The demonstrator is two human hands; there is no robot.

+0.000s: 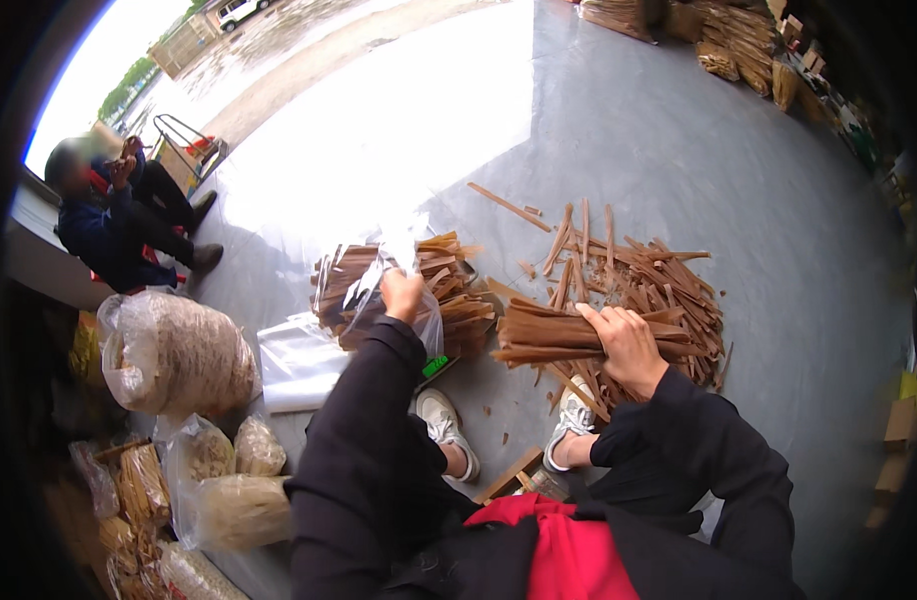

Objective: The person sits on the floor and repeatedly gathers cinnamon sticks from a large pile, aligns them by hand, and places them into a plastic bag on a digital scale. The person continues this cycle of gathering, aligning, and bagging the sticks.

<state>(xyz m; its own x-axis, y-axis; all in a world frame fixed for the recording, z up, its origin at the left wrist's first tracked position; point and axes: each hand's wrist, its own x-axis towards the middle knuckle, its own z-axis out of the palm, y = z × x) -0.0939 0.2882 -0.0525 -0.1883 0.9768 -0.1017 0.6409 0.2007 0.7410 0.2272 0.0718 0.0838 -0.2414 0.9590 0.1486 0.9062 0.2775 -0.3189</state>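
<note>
My left hand [402, 294] grips a clear plastic bag [422, 322] in front of a stacked heap of brown dried strips [459, 278]. That heap rests on a scale with a lit green display [436, 366]. My right hand [626, 345] holds a thick bundle of the same brown strips [539, 333] over a loose, scattered pile [679, 295] on the floor. Flat clear plastic bags [297, 365] lie to the left of the scale. My white shoes [441, 428] stand just behind the strips.
Another person [114, 225] sits at the left near a trolley [189, 150] by the open doorway. A large filled sack [177, 355] and several packed bags [239, 510] crowd the lower left. Wrapped bundles [739, 60] lie at the back right; boxes [894, 440] line the right edge.
</note>
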